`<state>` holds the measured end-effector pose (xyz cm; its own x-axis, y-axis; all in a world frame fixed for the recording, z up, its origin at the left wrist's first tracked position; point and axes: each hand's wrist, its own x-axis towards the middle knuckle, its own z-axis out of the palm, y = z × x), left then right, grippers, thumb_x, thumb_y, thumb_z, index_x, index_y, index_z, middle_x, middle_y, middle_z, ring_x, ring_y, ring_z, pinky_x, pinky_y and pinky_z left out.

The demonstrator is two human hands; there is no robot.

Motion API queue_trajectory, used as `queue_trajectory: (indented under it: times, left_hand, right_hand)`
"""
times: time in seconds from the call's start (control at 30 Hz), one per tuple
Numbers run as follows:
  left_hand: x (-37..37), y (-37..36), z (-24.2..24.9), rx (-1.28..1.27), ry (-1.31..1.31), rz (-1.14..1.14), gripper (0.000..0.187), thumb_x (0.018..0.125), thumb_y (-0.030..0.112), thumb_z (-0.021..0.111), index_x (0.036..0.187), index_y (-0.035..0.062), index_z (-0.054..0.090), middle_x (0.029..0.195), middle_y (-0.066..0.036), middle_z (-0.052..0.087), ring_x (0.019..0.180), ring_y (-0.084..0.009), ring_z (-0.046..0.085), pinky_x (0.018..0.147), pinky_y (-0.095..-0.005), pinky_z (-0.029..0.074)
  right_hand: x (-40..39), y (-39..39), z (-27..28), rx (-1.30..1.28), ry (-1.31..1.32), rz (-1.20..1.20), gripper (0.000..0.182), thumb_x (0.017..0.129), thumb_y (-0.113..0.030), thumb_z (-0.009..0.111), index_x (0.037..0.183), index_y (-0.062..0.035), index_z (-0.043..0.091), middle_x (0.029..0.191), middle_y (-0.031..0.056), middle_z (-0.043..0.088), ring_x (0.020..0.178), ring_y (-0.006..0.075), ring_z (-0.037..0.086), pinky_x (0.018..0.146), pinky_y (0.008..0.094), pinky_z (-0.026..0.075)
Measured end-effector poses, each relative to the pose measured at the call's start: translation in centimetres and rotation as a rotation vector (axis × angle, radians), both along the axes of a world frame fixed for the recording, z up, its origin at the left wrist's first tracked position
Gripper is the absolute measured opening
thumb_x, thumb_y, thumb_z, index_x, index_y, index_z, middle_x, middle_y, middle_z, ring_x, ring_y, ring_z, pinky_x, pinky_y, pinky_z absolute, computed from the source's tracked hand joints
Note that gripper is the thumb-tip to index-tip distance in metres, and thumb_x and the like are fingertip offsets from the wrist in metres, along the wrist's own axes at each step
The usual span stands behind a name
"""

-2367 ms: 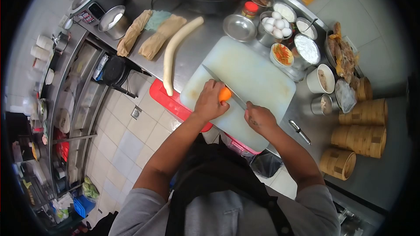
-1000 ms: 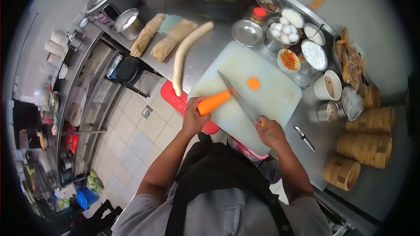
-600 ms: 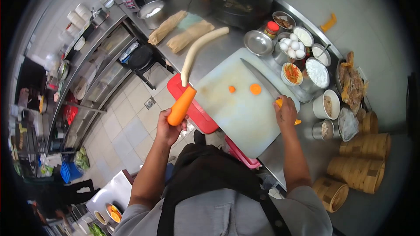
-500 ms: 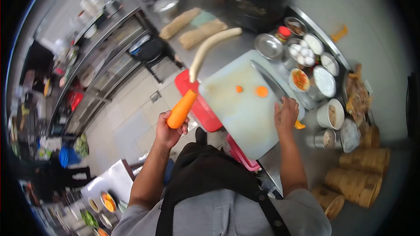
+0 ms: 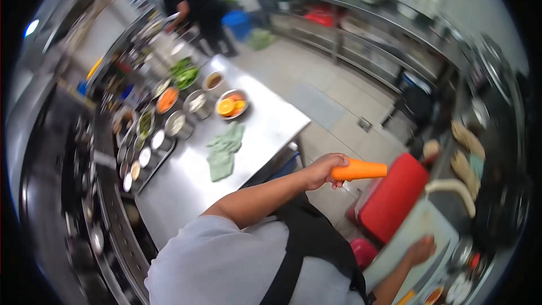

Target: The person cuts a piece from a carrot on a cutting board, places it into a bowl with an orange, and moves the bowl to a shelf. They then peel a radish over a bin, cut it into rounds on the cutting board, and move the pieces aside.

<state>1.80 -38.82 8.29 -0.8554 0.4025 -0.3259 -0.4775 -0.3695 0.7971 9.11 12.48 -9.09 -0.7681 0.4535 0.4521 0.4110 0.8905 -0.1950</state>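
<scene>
My left hand point(image 5: 326, 171) is closed around the thick end of a peeled orange carrot point(image 5: 361, 169), whose cut narrow end points right, above the floor. My right hand point(image 5: 419, 250) is over the white cutting board point(image 5: 424, 218), fingers curled. A bit of orange shows at its fingertips, too small and blurred to name. Beside that hand lies a knife point(image 5: 436, 264) with a yellow handle, along the board's right edge. A long pale peeled vegetable point(image 5: 454, 192) lies past the board's far end.
A red bin lid point(image 5: 395, 195) stands beside the board. On the steel table point(image 5: 265, 116) to the left are a green cloth point(image 5: 224, 152), a bowl of cut oranges point(image 5: 231, 105) and several ingredient containers. A person in dark clothes point(image 5: 200, 8) stands at the back left.
My view has swung left toward the steel table. The carrot stays in my left hand, now pointing right. My right hand's fingers are more curled, and the two carrot pieces no longer show on the board.
</scene>
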Motion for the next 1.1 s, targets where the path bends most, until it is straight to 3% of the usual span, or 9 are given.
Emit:
queue_trajectory:
  times: [0.2, 0.27, 0.33, 0.47, 0.53, 0.73, 0.8, 0.93, 1.1]
  left_hand:
    - [4.2, -15.9, 1.2, -0.097, 0.083, 0.56, 0.036, 0.09, 0.03, 0.06, 0.113, 0.0041, 0.056, 0.091, -0.01, 0.066, 0.063, -0.0162, 0.064, 0.053, -0.0276, 0.051]
    - [5.9, -22.1, 1.4, -0.218, 0.124, 0.807, 0.035, 0.089, 0.028, 0.061, 0.115, 0.0045, 0.056, 0.091, -0.009, 0.067, 0.064, -0.0152, 0.064, 0.053, -0.0265, 0.051]
    - [7.5, -29.4, 0.6, -0.354, 0.157, 1.063, 0.034, 0.09, 0.026, 0.062, 0.116, 0.0047, 0.057, 0.091, -0.008, 0.067, 0.064, -0.0143, 0.063, 0.052, -0.0264, 0.05]
    - [10.3, -41.9, 1.4, -0.961, 0.201, 1.49, 0.034, 0.09, 0.026, 0.068, 0.113, 0.0044, 0.056, 0.09, -0.007, 0.066, 0.061, -0.0116, 0.06, 0.049, -0.0246, 0.048]
    - [10.4, -44.8, 1.5, -0.853, 0.261, 1.446, 0.033, 0.084, 0.017, 0.075, 0.106, 0.0016, 0.056, 0.098, -0.012, 0.065, 0.076, -0.0124, 0.063, 0.064, -0.0258, 0.052]
    - [3.8, -44.5, -2.0, -1.324, 0.469, 0.968, 0.048, 0.076, 0.022, 0.078, 0.117, 0.0085, 0.058, 0.109, -0.016, 0.066, 0.101, -0.0333, 0.065, 0.087, -0.0407, 0.051]
    - [1.8, -44.7, -2.3, -1.467, 0.572, 0.748, 0.049, 0.076, 0.019, 0.077, 0.118, 0.0057, 0.057, 0.111, -0.014, 0.065, 0.102, -0.0281, 0.065, 0.09, -0.035, 0.05]
    - [-1.3, -46.9, -2.9, -1.359, 0.828, 0.443, 0.048, 0.073, 0.015, 0.075, 0.117, 0.0056, 0.059, 0.107, -0.012, 0.066, 0.097, -0.0244, 0.065, 0.088, -0.0334, 0.051]
    - [-6.5, -51.2, -3.6, -0.931, 0.45, 0.093, 0.038, 0.069, 0.02, 0.071, 0.104, 0.0085, 0.066, 0.101, -0.007, 0.068, 0.096, -0.0237, 0.064, 0.084, -0.0345, 0.052]
  right_hand:
    - [0.3, 3.2, -2.1, -0.088, -0.168, 0.107, 0.035, 0.102, -0.028, 0.047, 0.112, -0.0003, 0.065, 0.103, 0.0232, 0.066, 0.102, 0.0393, 0.061, 0.091, 0.0478, 0.049]
    - [-0.9, 7.6, -4.1, 0.089, -0.498, -0.091, 0.048, 0.101, -0.042, 0.046, 0.107, -0.0017, 0.071, 0.101, 0.0232, 0.072, 0.094, 0.0328, 0.071, 0.081, 0.0484, 0.057]
    - [-0.4, 6.2, -2.8, 0.206, -0.358, 0.028, 0.043, 0.102, -0.035, 0.044, 0.11, -0.0017, 0.07, 0.097, 0.0238, 0.071, 0.093, 0.0353, 0.071, 0.08, 0.051, 0.056]
    - [-3.8, -0.9, -0.2, -0.415, -0.21, -0.066, 0.042, 0.1, -0.035, 0.051, 0.108, 0.0026, 0.067, 0.102, 0.0228, 0.069, 0.099, 0.0362, 0.065, 0.089, 0.0453, 0.051]
    - [-4.6, -7.3, 1.6, -0.8, -0.005, -0.094, 0.038, 0.101, -0.031, 0.052, 0.107, 0.0031, 0.067, 0.106, 0.0207, 0.069, 0.1, 0.0324, 0.063, 0.092, 0.0416, 0.049]
    - [-4.7, -20.3, 2.8, -0.529, -0.013, 0.371, 0.029, 0.099, -0.026, 0.059, 0.101, 0.0022, 0.063, 0.092, 0.014, 0.064, 0.088, 0.024, 0.059, 0.085, 0.0351, 0.048]
    - [-3.9, -25.2, 5.8, -0.475, -0.072, 0.383, 0.027, 0.098, -0.024, 0.058, 0.101, 0.0022, 0.062, 0.097, 0.0171, 0.064, 0.091, 0.0286, 0.059, 0.086, 0.0378, 0.047]
    - [-1.3, -28.8, 8.2, -0.372, -0.136, 0.349, 0.027, 0.098, -0.025, 0.058, 0.099, 0.0015, 0.062, 0.095, 0.0177, 0.062, 0.089, 0.0307, 0.058, 0.085, 0.0398, 0.046]
    - [2.6, -28.9, 6.9, -0.413, -0.102, 0.31, 0.029, 0.098, -0.027, 0.06, 0.095, 0.0016, 0.06, 0.089, 0.0153, 0.061, 0.081, 0.0288, 0.057, 0.079, 0.0398, 0.046]
